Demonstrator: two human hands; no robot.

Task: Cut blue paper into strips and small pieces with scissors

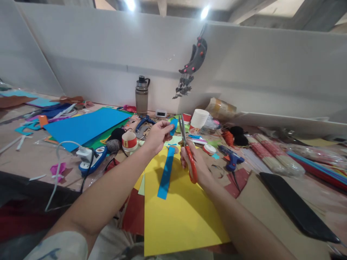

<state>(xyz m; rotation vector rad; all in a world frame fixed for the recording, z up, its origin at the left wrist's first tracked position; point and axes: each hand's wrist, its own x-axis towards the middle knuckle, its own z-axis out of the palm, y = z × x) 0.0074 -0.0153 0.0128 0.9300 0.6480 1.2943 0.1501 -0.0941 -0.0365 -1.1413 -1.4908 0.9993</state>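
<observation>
My left hand pinches a small piece of blue paper above the table. Close beside it, my right hand grips orange-handled scissors, whose blades point up and away from me. The blades stand just right of the blue piece; whether they touch it I cannot tell. Below both hands, a blue paper strip lies on a large yellow sheet.
Large blue sheets and a power strip lie to the left. A bottle and stacked paper cups stand at the back. On the right are a glue gun, bundled sticks and a black flat object.
</observation>
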